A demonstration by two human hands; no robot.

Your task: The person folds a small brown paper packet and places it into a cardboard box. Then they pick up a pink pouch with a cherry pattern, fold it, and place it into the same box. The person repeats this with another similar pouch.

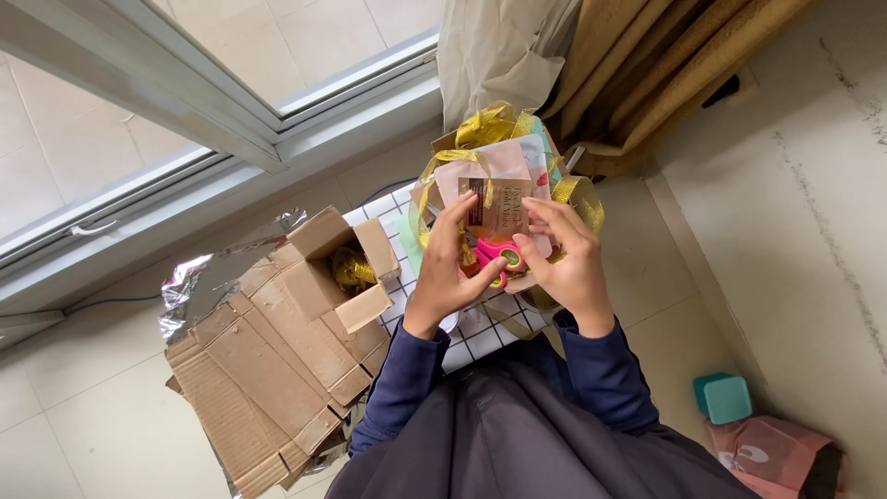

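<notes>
**Both hands on a sachet above a ribboned hamper**

While held over the grid-lined mat (480, 337), the flat sachet (496, 208) sits pinched between both hands, upright and facing the camera. Left hand (450, 268) closed on its left edge, thumb up along the front; right hand (570, 263) closed on its right edge, fingers (554, 214) curled over the face. Grip on each side narrow and holding the sachet, nothing else in either palm as far as can be seen. Just under the sachet, between the two thumbs, a pink and green item (499, 256), partly hidden, kind unclear. Behind and around the sachet, gold ribbon (485, 125) in loops, with more flat packets (527, 157) standing in the hamper. Left of the hands, an open cardboard box (346, 268) with a gold bundle (351, 270) inside, resting on flattened cardboard (259, 379) and a sheet of silver foil (185, 286). Further left, a sliding window frame (231, 139). Upper right, tan curtains (647, 65). Lower right on the floor, a teal box (725, 397) touching a pink bag (771, 453).
</notes>
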